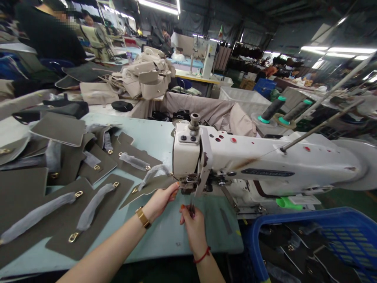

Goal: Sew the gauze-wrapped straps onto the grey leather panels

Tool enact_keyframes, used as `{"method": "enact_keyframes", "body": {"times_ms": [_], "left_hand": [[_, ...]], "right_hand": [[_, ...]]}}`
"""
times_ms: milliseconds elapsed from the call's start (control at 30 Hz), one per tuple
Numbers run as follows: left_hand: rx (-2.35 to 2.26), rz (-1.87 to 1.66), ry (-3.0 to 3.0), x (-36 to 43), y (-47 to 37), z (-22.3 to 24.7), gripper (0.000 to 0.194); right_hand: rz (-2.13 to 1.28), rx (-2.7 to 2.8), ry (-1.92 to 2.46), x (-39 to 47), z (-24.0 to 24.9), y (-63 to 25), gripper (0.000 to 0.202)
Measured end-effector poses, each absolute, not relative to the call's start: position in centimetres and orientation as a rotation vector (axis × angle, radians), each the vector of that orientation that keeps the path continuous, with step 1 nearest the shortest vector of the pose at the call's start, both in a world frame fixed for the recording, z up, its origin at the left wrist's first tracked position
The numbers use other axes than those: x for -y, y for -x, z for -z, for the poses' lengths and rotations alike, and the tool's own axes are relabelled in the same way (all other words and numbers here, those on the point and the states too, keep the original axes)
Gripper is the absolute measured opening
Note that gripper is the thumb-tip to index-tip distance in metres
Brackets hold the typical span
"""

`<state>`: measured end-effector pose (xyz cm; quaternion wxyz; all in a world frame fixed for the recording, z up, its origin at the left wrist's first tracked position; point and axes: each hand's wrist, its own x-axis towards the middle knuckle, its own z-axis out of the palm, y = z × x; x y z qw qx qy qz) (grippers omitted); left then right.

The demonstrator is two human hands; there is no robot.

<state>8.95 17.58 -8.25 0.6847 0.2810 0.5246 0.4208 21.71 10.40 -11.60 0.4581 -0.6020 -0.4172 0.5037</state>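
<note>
Left hand (165, 199): thumb and finger pinched nearly shut right by the sewing machine (188, 157), can't tell if there's thread in there. Right hand (193, 225) is closed around one thin metal tool (192, 207), just below the needle area. One grey panel (153, 186) lies beside the left hand, on the table (176, 236). Further out, two dark spools (273, 110) and one blue basket (312, 217) of panels.

The sewing machine's needle area (188, 188) is too small and blurred to tell, and the blue basket (309, 214) is cut off at right.
</note>
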Motion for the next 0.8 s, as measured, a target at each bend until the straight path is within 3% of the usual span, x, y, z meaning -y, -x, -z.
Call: {"method": "enact_keyframes", "body": {"times_ms": [467, 800], "left_hand": [[-1.301, -1.137, -0.538, -16.2, -11.4, 7.7, 0.040], [-1.360, -1.244, -0.505, -13.4, -14.0, 7.1, 0.041]], "right_hand": [[-1.220, 0.994, 1.511, -9.2, 13.1, -21.6, 0.041], [-0.943, 0.900, 1.512, -10.5, 10.9, -21.3, 0.035]]}}
